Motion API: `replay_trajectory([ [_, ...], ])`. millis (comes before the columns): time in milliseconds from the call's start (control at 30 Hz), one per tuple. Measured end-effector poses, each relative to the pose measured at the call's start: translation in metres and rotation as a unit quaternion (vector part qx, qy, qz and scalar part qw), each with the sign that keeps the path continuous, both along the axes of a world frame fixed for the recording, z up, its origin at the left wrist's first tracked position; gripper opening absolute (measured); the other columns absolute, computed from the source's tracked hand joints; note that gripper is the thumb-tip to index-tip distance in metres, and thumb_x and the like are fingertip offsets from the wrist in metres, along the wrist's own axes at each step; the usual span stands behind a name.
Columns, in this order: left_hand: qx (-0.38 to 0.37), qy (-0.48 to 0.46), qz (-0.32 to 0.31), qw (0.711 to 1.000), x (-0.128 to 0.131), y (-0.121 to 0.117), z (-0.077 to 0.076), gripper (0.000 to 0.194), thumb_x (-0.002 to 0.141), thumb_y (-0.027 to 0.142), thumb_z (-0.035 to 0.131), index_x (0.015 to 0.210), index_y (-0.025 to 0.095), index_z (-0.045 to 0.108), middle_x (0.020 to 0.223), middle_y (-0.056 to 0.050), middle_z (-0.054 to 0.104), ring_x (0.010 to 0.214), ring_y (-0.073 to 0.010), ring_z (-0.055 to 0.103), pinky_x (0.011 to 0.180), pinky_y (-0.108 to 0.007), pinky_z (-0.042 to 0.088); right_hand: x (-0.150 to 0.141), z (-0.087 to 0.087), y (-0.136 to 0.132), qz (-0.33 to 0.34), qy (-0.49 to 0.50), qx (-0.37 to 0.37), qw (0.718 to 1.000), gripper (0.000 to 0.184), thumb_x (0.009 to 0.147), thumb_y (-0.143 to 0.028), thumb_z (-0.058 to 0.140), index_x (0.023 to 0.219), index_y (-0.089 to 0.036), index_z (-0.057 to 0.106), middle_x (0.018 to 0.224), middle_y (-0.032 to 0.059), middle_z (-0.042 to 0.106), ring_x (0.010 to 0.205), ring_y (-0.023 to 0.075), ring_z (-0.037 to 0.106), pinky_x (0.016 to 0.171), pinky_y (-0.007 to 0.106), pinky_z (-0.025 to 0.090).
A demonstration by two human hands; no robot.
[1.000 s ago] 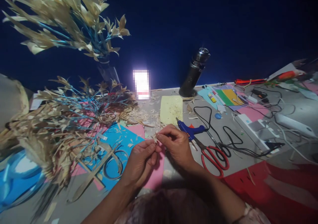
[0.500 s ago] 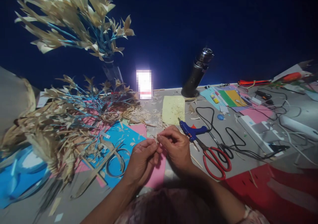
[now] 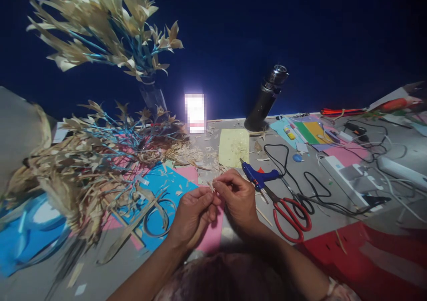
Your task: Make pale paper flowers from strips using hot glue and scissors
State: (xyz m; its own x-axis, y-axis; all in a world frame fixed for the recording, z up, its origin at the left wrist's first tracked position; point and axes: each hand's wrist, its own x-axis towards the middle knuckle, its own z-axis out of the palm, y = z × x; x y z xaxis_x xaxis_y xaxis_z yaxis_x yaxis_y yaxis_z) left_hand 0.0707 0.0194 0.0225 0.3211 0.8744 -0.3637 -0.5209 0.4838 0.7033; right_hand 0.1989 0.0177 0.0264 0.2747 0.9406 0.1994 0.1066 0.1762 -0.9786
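My left hand point(image 3: 193, 214) and my right hand point(image 3: 237, 196) meet fingertip to fingertip over the table's near middle, both closed in a pinch on a small pale dried leaf piece point(image 3: 210, 186). A pink paper sheet point(image 3: 209, 237) lies under the hands. Just right of my right hand lie a blue glue gun point(image 3: 258, 175) and red-handled scissors point(image 3: 292, 216). A heap of blue stems with dried leaves point(image 3: 90, 163) covers the table to the left.
A vase of leafy blue stems point(image 3: 100, 29) stands at the back left, a dark flask point(image 3: 267, 97) at the back middle. A yellow sheet point(image 3: 234, 147), black cables point(image 3: 313, 189), coloured papers point(image 3: 308, 132), a white power strip point(image 3: 347, 172) and red paper point(image 3: 367, 261) fill the right.
The hands stay pinched together on the leaf piece, with only small finger movement. The view has shifted slightly, so everything sits a little further right in the picture.
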Motion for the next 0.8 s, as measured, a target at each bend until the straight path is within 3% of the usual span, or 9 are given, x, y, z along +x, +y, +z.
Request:
replay_trajectory([
  [333, -0.006, -0.021, 0.012, 1.0, 0.002, 0.0, 0.0, 0.034, 0.064, 0.03, 0.096, 0.071, 0.011, 0.069, 0.063, -0.004, 0.069, 0.042, -0.0094, 0.054, 0.039, -0.018, 0.045, -0.002, -0.012, -0.003, 0.031, 0.049, -0.047, 0.997, 0.012, 0.085, -0.035, 0.074, 0.084, -0.024, 0.073, 0.069, -0.0004, 0.064, 0.062, 0.0167, 0.059, 0.054, 0.028, 0.047],
  [800, -0.007, -0.033, 0.001, 0.999, 0.0, -0.001, 0.0, 0.033, 0.06, 0.03, 0.098, 0.067, 0.011, 0.071, 0.059, -0.004, 0.068, 0.04, -0.0099, 0.055, 0.038, -0.017, 0.046, -0.006, -0.012, -0.005, 0.03, 0.075, -0.06, 0.995, 0.017, 0.083, -0.04, 0.076, 0.083, -0.024, 0.071, 0.061, -0.0021, 0.061, 0.058, 0.0169, 0.061, 0.049, 0.026, 0.046],
])
